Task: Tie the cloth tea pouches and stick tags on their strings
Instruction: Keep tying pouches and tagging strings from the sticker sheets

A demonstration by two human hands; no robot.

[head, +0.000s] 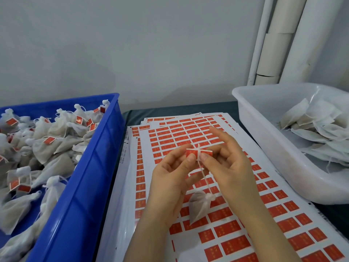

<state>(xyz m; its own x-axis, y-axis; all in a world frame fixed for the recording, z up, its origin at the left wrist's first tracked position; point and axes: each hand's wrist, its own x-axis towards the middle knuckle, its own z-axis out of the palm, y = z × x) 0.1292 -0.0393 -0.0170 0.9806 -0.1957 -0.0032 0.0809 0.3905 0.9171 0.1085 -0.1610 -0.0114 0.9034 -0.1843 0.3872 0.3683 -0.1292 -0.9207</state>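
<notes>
Bare left hand (pixel 170 178) and right hand (pixel 233 167), bare forearms (pixel 264 224), short-nailed fingers (pixel 190 157).

Tied white pouch (pixel 200 206) dangling by string (pixel 204 176) under red tag (pixel 198 153)

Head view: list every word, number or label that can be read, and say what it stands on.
Nothing can be quoted.
The red tag in the fingers: gold print, blurred.
The sticker sheets: same gold print, blurred.
Their left margin: dark print, too small.
The tags in the blue crate: unreadable.
</notes>
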